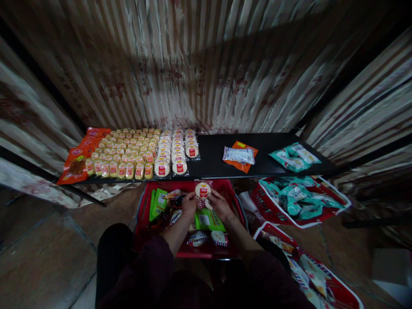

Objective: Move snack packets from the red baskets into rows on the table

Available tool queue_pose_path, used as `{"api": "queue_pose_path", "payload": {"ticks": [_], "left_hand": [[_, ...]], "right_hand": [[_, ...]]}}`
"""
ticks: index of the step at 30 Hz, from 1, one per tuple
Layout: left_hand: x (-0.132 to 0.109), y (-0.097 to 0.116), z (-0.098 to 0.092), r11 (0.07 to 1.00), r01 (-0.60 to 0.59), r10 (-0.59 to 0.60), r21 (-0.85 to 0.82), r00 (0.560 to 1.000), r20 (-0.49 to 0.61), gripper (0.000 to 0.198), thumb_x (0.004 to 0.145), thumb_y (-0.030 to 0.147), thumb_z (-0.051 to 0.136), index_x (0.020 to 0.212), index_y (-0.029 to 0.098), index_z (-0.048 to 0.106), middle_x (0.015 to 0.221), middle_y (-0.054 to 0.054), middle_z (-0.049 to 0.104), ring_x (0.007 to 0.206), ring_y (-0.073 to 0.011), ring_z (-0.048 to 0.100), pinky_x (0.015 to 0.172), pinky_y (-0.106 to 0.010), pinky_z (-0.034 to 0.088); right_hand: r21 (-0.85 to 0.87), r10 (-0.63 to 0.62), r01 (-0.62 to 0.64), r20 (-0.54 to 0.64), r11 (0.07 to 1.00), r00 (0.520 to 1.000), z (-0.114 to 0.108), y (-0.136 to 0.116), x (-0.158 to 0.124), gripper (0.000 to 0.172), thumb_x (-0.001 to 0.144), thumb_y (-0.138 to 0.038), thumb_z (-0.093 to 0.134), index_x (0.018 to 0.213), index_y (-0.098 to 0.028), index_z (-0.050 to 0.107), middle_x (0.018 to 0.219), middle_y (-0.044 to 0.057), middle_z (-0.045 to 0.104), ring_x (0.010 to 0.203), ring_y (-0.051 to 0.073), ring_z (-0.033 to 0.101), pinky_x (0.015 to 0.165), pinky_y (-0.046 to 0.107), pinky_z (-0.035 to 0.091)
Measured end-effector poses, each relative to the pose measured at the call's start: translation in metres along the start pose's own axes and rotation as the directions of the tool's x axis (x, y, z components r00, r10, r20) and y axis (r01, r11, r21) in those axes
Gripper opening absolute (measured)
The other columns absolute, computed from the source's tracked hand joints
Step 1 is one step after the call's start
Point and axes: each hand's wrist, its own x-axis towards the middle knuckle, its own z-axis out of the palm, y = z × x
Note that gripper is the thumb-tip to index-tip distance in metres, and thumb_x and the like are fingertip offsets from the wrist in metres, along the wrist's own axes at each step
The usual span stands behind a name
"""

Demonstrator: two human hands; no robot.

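Note:
Both my hands are low in the middle of the head view, over a red shopping basket (pixel 141 231) full of wrapped snacks. My left hand (pixel 189 204) and my right hand (pixel 219 205) together pinch a round cake packet with a red label (pixel 202 189), held just above the basket's far edge. Under my right wrist lies a green packet (pixel 208 219). More green packets (pixel 157 202) stand at the basket's left side. Just beyond the basket runs a black shelf (pixel 212 156), whose left half carries rows of the same round cakes (pixel 175 152) and small yellow cakes (pixel 124 156).
Orange packets (pixel 80 156) line the shelf's left end. A white packet on an orange one (pixel 240 156) and teal packets (pixel 294 156) lie to the right. A red bag of teal packets (pixel 298 199) and another red bag (pixel 315 274) stand at the right. Striped curtain behind.

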Motion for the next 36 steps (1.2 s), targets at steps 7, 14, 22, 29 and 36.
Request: {"api": "queue_pose_path", "payload": {"ticks": [7, 14, 22, 29, 36], "left_hand": [[0.012, 0.030, 0.013, 0.987, -0.155, 0.155, 0.051, 0.988, -0.001, 0.006, 0.072, 0.010, 0.058, 0.073, 0.016, 0.057, 0.064, 0.002, 0.059, 0.052, -0.0078, 0.054, 0.053, -0.019, 0.043], [0.021, 0.051, 0.022, 0.942, -0.230, 0.246, 0.243, 0.969, -0.035, 0.008, 0.077, 0.012, 0.056, 0.081, 0.017, 0.055, 0.069, 0.002, 0.059, 0.054, -0.0090, 0.056, 0.061, -0.023, 0.046], [0.032, 0.062, 0.033, 0.871, -0.324, 0.341, 0.370, 0.940, 0.019, 0.023, 0.079, 0.005, 0.048, 0.095, 0.020, 0.057, 0.070, 0.002, 0.060, 0.058, -0.0114, 0.060, 0.068, -0.025, 0.047], [0.039, 0.067, 0.045, 0.846, -0.377, 0.408, 0.378, 0.913, -0.002, 0.038, 0.073, -0.001, 0.051, 0.104, 0.019, 0.061, 0.100, -0.008, 0.066, 0.096, -0.0198, 0.063, 0.092, -0.031, 0.045], [0.039, 0.080, 0.055, 0.835, -0.428, 0.450, 0.345, 0.893, 0.019, 0.057, 0.064, -0.006, 0.056, 0.117, 0.016, 0.058, 0.126, -0.013, 0.058, 0.125, -0.0265, 0.047, 0.109, -0.037, 0.032]], "right_hand": [[-0.030, -0.091, 0.091, -0.018, 0.995, 0.996, 0.015, -0.026, 0.019, 0.049, 0.054, -0.034, 0.083, 0.098, -0.019, 0.069, 0.085, 0.004, 0.074, 0.075, 0.019, 0.068, 0.067, 0.031, 0.053], [-0.014, -0.136, 0.135, -0.064, 0.991, 0.989, 0.026, -0.040, 0.038, 0.045, 0.049, -0.031, 0.084, 0.090, -0.020, 0.068, 0.079, 0.000, 0.072, 0.070, 0.015, 0.065, 0.069, 0.029, 0.053], [-0.161, -0.261, 0.249, -0.062, 0.955, 0.963, 0.035, -0.054, 0.059, 0.045, 0.050, -0.040, 0.080, 0.088, -0.020, 0.067, 0.074, 0.000, 0.070, 0.067, 0.015, 0.061, 0.067, 0.029, 0.049], [-0.217, -0.314, 0.293, -0.066, 0.931, 0.947, 0.044, -0.067, 0.079, 0.044, 0.050, -0.038, 0.079, 0.088, -0.018, 0.067, 0.073, -0.001, 0.068, 0.066, 0.014, 0.059, 0.066, 0.028, 0.048], [-0.244, -0.301, 0.275, -0.075, 0.930, 0.951, 0.056, -0.073, 0.099, 0.037, 0.052, -0.035, 0.076, 0.084, -0.019, 0.066, 0.072, -0.001, 0.067, 0.066, 0.014, 0.060, 0.066, 0.029, 0.049]]}}
